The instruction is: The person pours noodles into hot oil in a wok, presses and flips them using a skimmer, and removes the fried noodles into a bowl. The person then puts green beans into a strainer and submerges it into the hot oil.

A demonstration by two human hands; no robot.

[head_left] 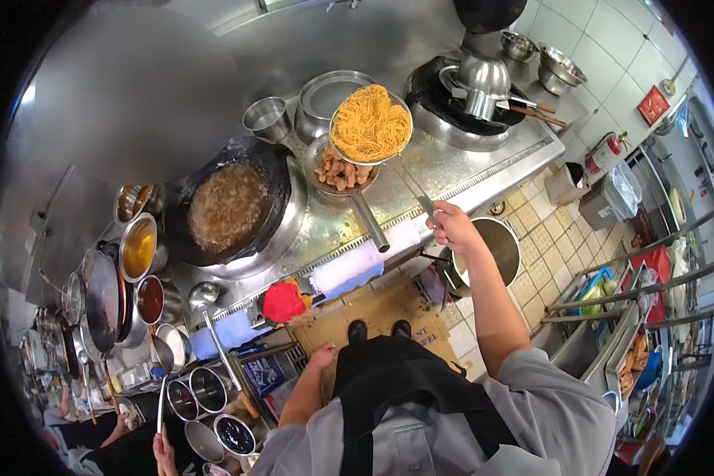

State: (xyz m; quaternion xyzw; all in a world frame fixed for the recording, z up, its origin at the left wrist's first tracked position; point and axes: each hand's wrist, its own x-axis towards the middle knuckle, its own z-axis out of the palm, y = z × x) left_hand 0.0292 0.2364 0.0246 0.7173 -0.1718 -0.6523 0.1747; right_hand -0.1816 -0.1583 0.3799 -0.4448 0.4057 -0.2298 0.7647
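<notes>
While the person stands at the steel cooking counter (420,170), their right hand (454,226) grips the long handle of a strainer of yellow noodles (370,123) held above a bowl of fried pieces (339,173). The left hand (322,357) hangs loose and empty by the hip, with a wok of brown sauce (227,208) well to the left.

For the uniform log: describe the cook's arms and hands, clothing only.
Both arms wear short grey sleeves ending near the elbows; forearms are uncovered. The left hand and right hand are bare, with no gloves; no watch or rings are discernible. A black apron covers the front.
</notes>
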